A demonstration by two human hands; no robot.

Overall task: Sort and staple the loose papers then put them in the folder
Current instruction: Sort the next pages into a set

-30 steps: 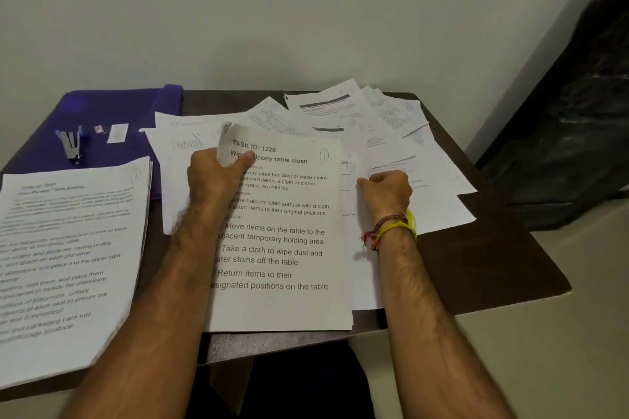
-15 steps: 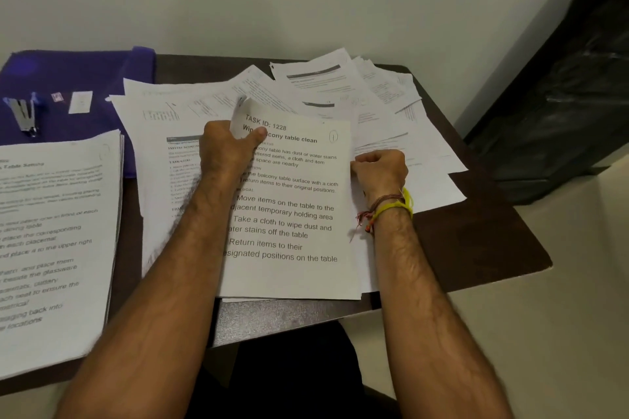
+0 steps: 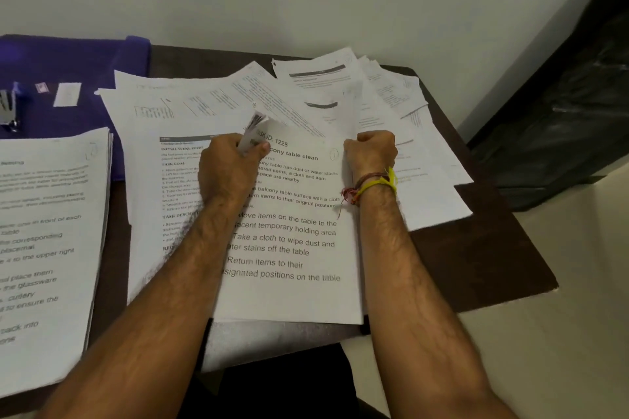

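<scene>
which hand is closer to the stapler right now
Left. The left hand pinches the paper stack's corner mid-table, nearer the stapler on the purple folder; the right hand lies farther right.

Hidden, cut off and blurry bits

Stapler (image 3: 7,110) cut by the left edge, only part showing. Purple folder (image 3: 68,61) cut there too, its near part under papers. Left stack of papers (image 3: 51,248) chopped at the left edge, words blurry and missing their starts. Left side of the words on the top sheet (image 3: 292,241) covered by the left hand (image 3: 231,170) and arm. Small print on the far papers (image 3: 340,92) too tiny to read. Dark thing (image 3: 561,129) on the right too blurry to tell.
</scene>
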